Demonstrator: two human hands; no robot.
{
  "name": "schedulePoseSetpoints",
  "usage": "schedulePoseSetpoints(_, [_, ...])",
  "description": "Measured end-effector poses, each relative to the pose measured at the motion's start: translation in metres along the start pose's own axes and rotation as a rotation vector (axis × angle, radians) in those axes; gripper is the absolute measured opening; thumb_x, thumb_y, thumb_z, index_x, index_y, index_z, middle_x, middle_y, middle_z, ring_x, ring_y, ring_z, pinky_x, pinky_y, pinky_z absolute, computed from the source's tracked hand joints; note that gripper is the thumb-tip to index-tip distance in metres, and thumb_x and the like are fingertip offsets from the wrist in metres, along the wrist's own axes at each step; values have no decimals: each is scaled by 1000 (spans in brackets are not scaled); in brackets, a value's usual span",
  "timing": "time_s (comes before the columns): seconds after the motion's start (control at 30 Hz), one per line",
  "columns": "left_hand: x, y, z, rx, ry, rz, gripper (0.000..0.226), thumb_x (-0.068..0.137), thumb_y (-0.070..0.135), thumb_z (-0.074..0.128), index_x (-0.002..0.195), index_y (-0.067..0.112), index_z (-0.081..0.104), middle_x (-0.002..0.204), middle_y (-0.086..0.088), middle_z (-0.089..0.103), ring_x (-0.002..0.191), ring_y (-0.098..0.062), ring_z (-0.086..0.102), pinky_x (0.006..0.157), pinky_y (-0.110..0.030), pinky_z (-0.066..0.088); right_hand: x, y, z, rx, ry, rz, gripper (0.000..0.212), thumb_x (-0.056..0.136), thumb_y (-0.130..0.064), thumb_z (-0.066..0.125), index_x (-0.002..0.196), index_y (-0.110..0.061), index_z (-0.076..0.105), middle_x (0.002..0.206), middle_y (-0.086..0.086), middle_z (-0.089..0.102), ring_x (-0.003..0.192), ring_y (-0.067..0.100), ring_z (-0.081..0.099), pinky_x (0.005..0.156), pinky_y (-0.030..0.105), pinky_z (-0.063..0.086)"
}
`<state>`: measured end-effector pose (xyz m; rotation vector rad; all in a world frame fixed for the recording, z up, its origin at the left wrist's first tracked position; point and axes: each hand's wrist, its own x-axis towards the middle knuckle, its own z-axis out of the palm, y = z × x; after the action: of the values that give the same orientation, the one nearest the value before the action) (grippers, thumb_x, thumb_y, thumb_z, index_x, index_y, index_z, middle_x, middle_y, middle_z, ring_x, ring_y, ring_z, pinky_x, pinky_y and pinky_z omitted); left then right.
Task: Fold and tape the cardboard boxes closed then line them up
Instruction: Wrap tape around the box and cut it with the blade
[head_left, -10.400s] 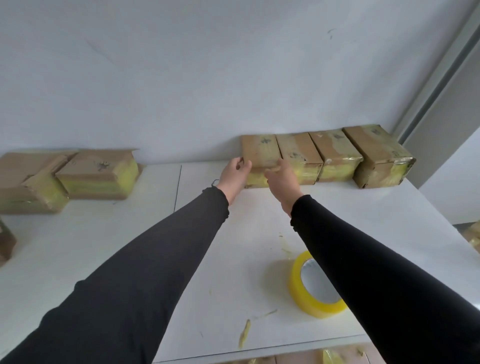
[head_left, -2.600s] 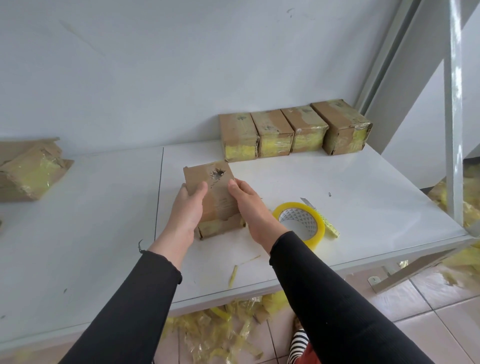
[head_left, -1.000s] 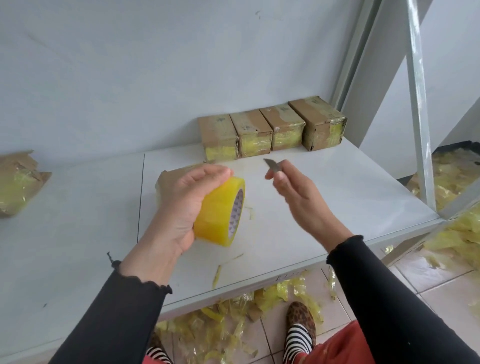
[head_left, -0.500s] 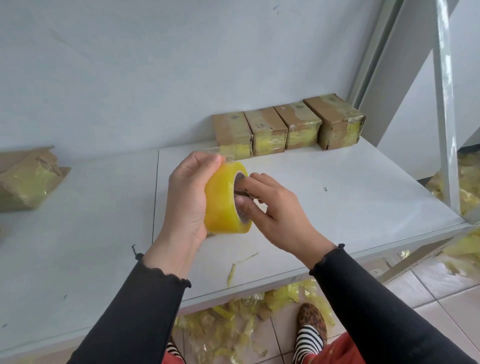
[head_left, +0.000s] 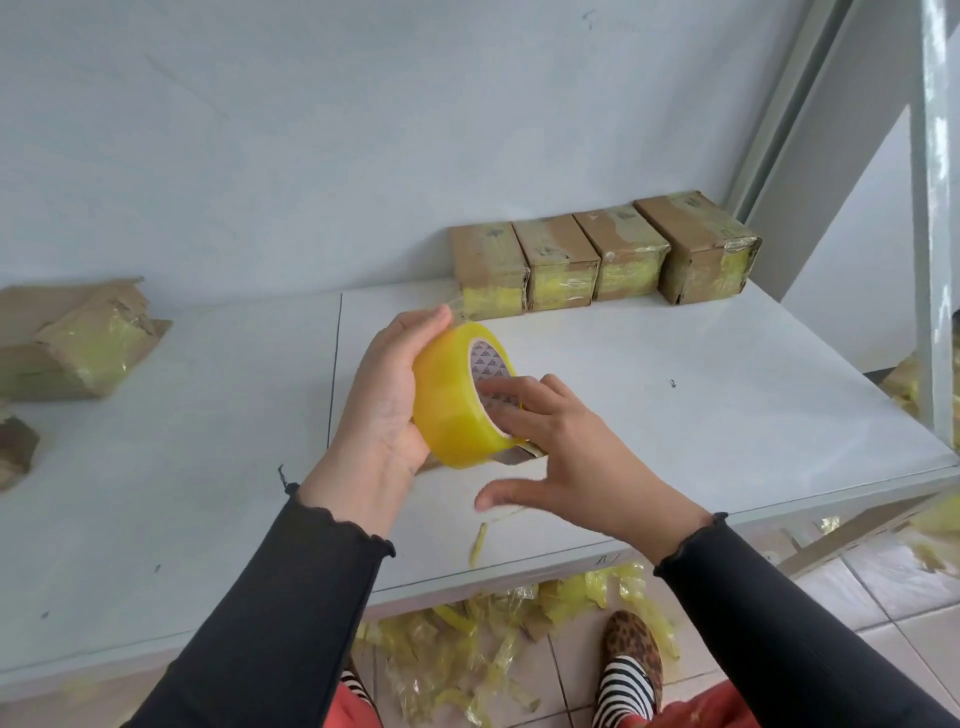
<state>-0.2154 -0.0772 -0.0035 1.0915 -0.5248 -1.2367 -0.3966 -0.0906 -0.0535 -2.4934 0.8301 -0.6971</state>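
My left hand (head_left: 382, 410) grips a roll of yellow tape (head_left: 449, 400) from the left, holding it upright above the white table (head_left: 675, 415). My right hand (head_left: 566, 457) has spread fingers lying on the roll's printed core side, with the thumb held apart below. A small cardboard box (head_left: 519, 456) shows only as a brown sliver beneath the roll; the rest is hidden. A row of several taped boxes (head_left: 556, 260) stands side by side against the back wall.
Crumpled cardboard boxes (head_left: 78, 338) with yellow tape lie at the table's far left. A metal post (head_left: 935, 208) rises at the right edge. A tape scrap (head_left: 478, 540) lies near the front edge, and tape scraps (head_left: 467, 649) litter the floor.
The roll was picked up from the table by my left hand. My right hand came to its core; now its fingers are spread and the thumb has dropped away.
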Motion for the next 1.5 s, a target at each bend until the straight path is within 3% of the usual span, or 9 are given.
schedulePoseSetpoints(0.27, [19,12,-27,267,-162,84,11,76,27,81,70,21,74,80,-4,68,82,-23,62,82,-37,47,-10,-24,-9,88,55,-3,34,98,-44,59,90,-12,65,82,-8,56,98,13,44,78,26,41])
schedulePoseSetpoints(0.4, [35,13,-36,327,75,238,31,93,25,75,62,27,75,80,11,74,83,-5,64,89,-28,46,-23,-46,3,94,51,92,71,102,-70,23,88,-11,61,96,-3,64,112,9,51,98,33,38])
schedulePoseSetpoints(0.53, [52,5,-34,426,98,313,26,93,25,75,66,25,74,79,12,76,79,4,65,83,-21,43,-32,-52,21,505,17,371,76,94,-84,28,95,-13,57,91,17,67,89,35,63,86,57,50])
schedulePoseSetpoints(0.63, [72,11,-29,425,98,293,24,92,27,76,68,27,74,85,13,77,91,4,66,92,-28,40,-37,-55,16,585,32,470,72,87,-89,34,87,-19,50,79,4,63,78,25,59,82,46,52])
schedulePoseSetpoints(0.73, [101,30,-26,554,52,278,15,90,30,79,76,26,78,102,7,79,117,-7,63,96,-27,36,-38,-60,8,644,43,496,65,83,-84,37,83,-19,42,70,-9,43,69,14,41,69,35,38])
schedulePoseSetpoints(0.83, [124,29,-24,661,-7,222,10,90,29,79,82,23,79,108,6,77,124,-10,59,101,-27,30,-33,-52,2,731,48,543,74,88,-79,45,98,-5,47,97,25,61,92,43,57,88,56,49])
schedulePoseSetpoints(1.1, [147,16,-29,712,23,179,21,92,32,78,100,12,81,102,13,72,104,-10,54,107,-35,38,-26,-49,-4,947,-31,668,28,109,-34,46,114,-8,52,97,12,79,94,28,75,80,33,60])
schedulePoseSetpoints(1.37, [160,8,-38,812,26,108,16,90,29,80,90,13,79,91,7,69,94,-13,56,106,-36,40,-20,-51,0,986,-35,743,29,109,-34,45,116,-6,50,95,13,79,82,16,76,69,25,58])
schedulePoseSetpoints(1.5, [165,0,-46,832,47,-5,15,86,28,85,83,15,77,93,-4,73,115,-33,65,111,-46,46,-18,-47,7,968,-48,790,30,110,-34,44,116,-5,49,99,15,78,81,14,77,69,24,56])
